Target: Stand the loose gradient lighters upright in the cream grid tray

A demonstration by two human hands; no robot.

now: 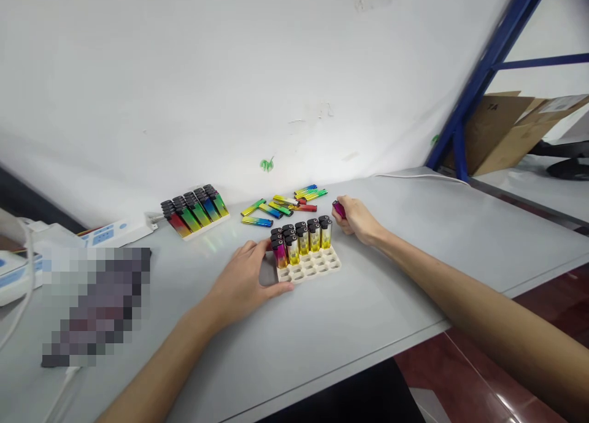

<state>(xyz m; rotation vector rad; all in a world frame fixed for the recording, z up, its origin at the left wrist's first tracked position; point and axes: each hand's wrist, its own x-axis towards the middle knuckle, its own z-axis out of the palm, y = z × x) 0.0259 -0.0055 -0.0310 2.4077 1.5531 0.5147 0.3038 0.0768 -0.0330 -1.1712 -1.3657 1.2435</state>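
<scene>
A cream holder tray (317, 271) with rows of slots stands on the grey table. Its back slots carry several upright lighters, among them a clear-and-yellow lighter (293, 251) and a pink-and-yellow lighter (279, 254); the slots along the front are bare. My left hand (246, 279) spans the tray's left end, thumb at the front corner and fingers at the back, against the tray. To the right of the tray, my right hand (358, 219) is closed around a magenta lighter (339, 209) with its dark top showing. The lighter's lower part is hidden in the fingers.
Behind the tray lie loose metallic lighter sleeves (257, 221) in a pile. A second tray (207, 228) full of multicoloured lighters stands back left. A power strip (110, 232) and a blurred-out dark object (103, 306) lie left. A blue frame (460, 147) and cardboard boxes (501, 129) stand right.
</scene>
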